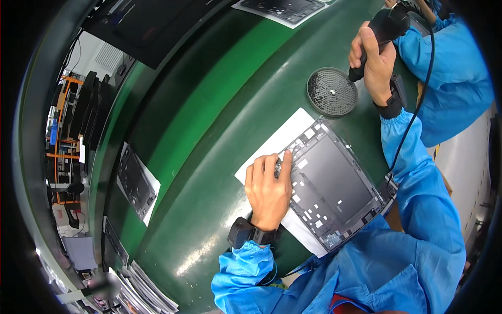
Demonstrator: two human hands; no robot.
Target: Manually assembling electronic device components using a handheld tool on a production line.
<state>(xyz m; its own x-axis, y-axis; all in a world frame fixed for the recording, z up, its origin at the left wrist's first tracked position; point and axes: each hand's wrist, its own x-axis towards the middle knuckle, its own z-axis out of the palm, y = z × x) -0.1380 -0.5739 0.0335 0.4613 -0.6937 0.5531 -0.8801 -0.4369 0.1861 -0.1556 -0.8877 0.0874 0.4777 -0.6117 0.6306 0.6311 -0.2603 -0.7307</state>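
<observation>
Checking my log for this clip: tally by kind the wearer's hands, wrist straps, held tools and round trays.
Hands (left hand, right hand): 2
Dark wrist straps: 2
Black corded tool: 1
Round gray tray: 1
Total: 6

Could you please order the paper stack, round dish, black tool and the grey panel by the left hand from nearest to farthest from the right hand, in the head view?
1. Black tool: in the right hand.
2. Round dish: just left of it.
3. Grey panel: below, by the left hand.
4. Paper stack: far lower left.
</observation>
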